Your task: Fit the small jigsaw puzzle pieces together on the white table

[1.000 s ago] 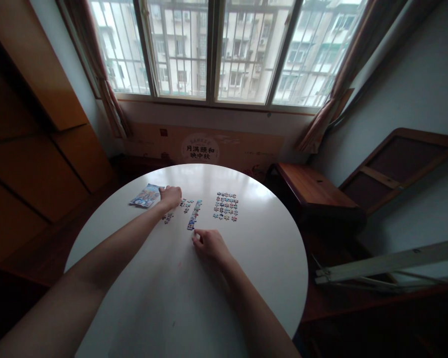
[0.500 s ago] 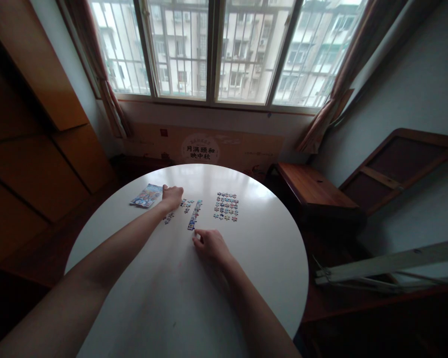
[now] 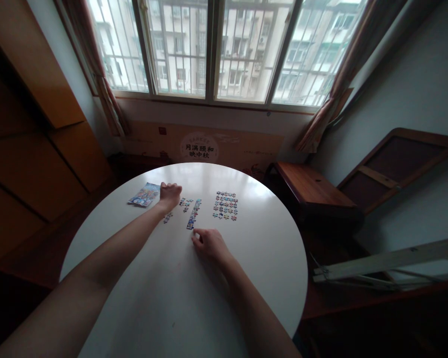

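Note:
My left hand point(image 3: 170, 197) is closed, knuckles up, over the table between a picture sheet point(image 3: 145, 194) and a few loose jigsaw pieces point(image 3: 185, 204). Its curled fingers hide whatever they hold. A narrow strip of joined jigsaw pieces point(image 3: 194, 215) runs away from me near the middle. At its near end rests my right hand point(image 3: 209, 242), loosely curled, thumb and index finger apart, with nothing visible between them. The index fingertip is close to the strip; contact cannot be made out. More loose pieces point(image 3: 168, 218) lie beside my left wrist.
Right of the strip, several loose pieces point(image 3: 226, 205) lie in rows on the round white table point(image 3: 171, 278). Beyond the table stand a printed cardboard panel point(image 3: 239, 144) under the window and a low wooden table point(image 3: 309, 184) at the right.
The view has shifted very slightly. My left hand has turned or curled a little, its knuckles now showing more. The right hand and the laid-out pieces look unchanged.

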Tool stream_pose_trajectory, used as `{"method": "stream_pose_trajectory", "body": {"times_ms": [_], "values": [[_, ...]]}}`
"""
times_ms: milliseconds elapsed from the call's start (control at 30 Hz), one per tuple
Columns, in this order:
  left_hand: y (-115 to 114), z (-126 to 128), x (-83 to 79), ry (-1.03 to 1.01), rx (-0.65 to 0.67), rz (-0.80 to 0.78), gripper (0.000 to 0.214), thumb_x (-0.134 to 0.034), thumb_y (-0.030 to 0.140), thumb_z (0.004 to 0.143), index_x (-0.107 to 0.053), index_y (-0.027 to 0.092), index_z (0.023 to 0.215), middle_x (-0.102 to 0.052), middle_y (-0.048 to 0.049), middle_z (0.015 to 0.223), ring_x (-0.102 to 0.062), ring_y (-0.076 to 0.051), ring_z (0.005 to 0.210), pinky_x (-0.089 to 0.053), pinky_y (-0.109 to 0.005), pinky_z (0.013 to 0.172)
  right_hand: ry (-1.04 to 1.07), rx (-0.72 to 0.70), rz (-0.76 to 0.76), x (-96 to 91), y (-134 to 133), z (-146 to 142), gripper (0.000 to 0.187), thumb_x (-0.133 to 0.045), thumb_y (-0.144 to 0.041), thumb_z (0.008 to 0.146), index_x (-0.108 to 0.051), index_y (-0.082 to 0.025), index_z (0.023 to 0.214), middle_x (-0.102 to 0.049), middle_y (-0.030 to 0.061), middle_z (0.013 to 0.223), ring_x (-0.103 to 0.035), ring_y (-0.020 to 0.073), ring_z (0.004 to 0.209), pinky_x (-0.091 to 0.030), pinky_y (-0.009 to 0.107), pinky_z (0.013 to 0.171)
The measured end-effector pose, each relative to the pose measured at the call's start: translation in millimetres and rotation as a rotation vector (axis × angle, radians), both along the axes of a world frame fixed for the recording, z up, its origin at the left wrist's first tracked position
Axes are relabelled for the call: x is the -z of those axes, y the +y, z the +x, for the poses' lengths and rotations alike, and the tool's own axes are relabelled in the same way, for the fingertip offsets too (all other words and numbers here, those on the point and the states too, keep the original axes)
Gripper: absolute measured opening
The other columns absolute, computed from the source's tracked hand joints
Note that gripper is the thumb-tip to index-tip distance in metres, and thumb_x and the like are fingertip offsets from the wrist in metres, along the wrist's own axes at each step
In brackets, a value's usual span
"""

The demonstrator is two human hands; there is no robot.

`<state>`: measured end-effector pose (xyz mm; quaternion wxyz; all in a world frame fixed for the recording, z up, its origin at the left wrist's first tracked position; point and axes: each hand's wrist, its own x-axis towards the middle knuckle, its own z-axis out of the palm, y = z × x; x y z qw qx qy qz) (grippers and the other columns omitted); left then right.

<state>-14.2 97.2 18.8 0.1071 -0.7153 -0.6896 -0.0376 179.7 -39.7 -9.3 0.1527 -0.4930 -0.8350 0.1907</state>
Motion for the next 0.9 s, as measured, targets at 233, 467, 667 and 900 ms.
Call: {"method": "stream_pose_trajectory", "body": {"times_ms": [233, 467, 667, 900], "values": [[-22, -5, -20.0, -0.078, 0.036, 0.087, 0.032, -0.039, 0.021, 0.087, -0.068, 0.02, 0.103, -0.066, -0.0103, 0.109, -0.062, -0.024, 0.093, -0.04, -0.033, 0.075, -0.012, -0.005, -0.009, -0.5, 1, 1, 0.021, -0.047, -0.029, 0.088, -0.067, -0.023, 0.092, -0.072, 0.0016, 0.079, -0.062, 0.0138, 0.073, -0.032, 0.021, 0.066], [-89, 8, -5.6, -0.09, 0.365, 0.119, 0.025, -0.045, 0.018, 0.087, -0.069, 0.019, 0.093, -0.068, -0.0076, 0.092, -0.063, -0.02, 0.081, -0.041, -0.029, 0.069, -0.011, -0.011, 0.024, 2.0, 1, 0, 0.024, -0.047, -0.03, 0.088, -0.067, -0.023, 0.1, -0.071, 0.0025, 0.077, -0.062, 0.0146, 0.073, -0.033, 0.021, 0.067], [-123, 12, 15.0, -0.403, 0.369, 0.116, 0.017, -0.052, 0.019, 0.084, -0.068, 0.023, 0.09, -0.07, -0.0008, 0.092, -0.063, -0.012, 0.07, -0.044, -0.023, 0.063, -0.024, -0.004, 0.018, -1.2, 1, 0, 0.024, -0.048, -0.029, 0.088, -0.067, -0.023, 0.102, -0.072, 0.0029, 0.079, -0.063, 0.0155, 0.075, -0.034, 0.022, 0.069], [-128, 6, 46.6, -0.785, 0.433, 0.132, 0.013, -0.055, 0.017, 0.081, -0.067, 0.021, 0.085, -0.069, -0.0002, 0.087, -0.062, -0.01, 0.065, -0.049, -0.019, 0.058, -0.028, 0.008, 0.017, 1.6, 1, 0, 0.026, -0.047, -0.031, 0.089, -0.066, -0.024, 0.104, -0.072, 0.0032, 0.081, -0.064, 0.0155, 0.076, -0.034, 0.022, 0.07]]}}
